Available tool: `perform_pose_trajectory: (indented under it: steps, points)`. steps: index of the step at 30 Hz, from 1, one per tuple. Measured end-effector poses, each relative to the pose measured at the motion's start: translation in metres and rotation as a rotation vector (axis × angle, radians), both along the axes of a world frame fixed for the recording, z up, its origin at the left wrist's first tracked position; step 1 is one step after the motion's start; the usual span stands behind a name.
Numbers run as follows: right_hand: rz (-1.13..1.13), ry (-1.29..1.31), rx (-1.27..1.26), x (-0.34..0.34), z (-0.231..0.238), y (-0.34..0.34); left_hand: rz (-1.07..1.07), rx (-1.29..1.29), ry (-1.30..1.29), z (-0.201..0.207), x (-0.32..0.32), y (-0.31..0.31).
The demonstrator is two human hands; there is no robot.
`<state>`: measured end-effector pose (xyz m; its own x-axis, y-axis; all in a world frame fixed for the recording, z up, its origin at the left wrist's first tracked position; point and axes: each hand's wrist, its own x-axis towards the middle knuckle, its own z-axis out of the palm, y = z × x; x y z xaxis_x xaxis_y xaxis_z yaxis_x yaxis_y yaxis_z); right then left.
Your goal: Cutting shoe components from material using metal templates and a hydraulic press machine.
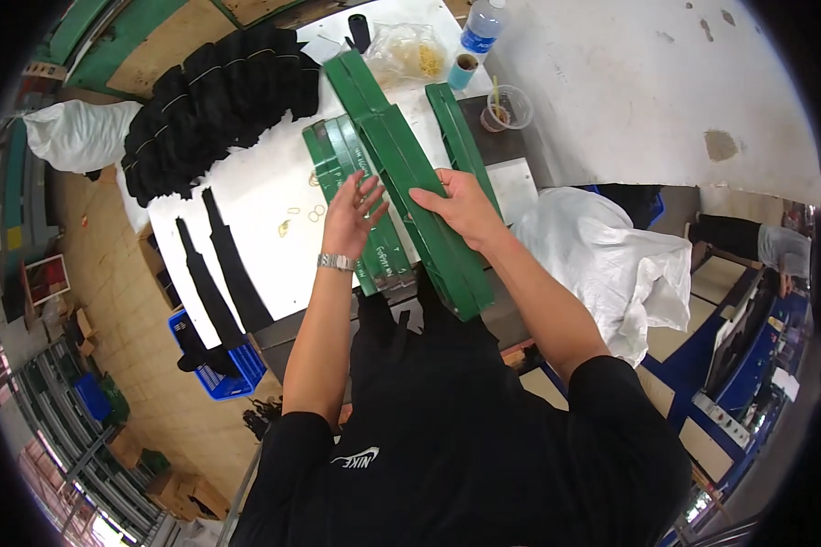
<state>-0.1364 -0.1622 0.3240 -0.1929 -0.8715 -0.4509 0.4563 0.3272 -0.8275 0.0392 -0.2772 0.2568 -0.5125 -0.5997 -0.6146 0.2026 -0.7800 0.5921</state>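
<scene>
My right hand (pixel 461 208) grips a long green bar-shaped piece (pixel 424 210) by its right edge, thumb on top and fingers at its side. The piece slants from the table's far side down toward my body. Another green piece (pixel 356 82) lies against its far end; I cannot tell whether the two are joined. My left hand (pixel 349 217), with a metal watch on the wrist, is open, fingers apart and palm turned up. It hovers over a green block (pixel 385 246) with white handwriting and a metallic strip. To the right lies a separate green bar (pixel 461 137).
Folded black textile pieces (pixel 219 105) are heaped at the far left; two black strips (pixel 233 264) lie nearer. Rubber bands (pixel 316 214) are scattered on the white table (pixel 265 201). A bottle (pixel 482 27), cups (pixel 511 109) and a clear bag (pixel 410 55) stand behind. White cloth (pixel 602 255) hangs right.
</scene>
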Motion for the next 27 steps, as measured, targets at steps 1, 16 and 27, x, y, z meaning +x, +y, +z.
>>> perform_pose_trajectory:
  steps: [1,16,27]
  points:
    - [-0.044,0.079,0.034,-0.003,-0.024,0.0,-0.004,0.025,-0.042,-0.006,-0.003,0.008]
    - [-0.143,0.294,0.276,-0.013,-0.213,0.006,-0.152,-0.346,-0.469,-0.154,-0.076,0.06]
    - [-0.121,0.884,0.112,-0.038,-0.155,0.051,-0.123,-0.079,-0.259,-0.183,-0.099,0.084]
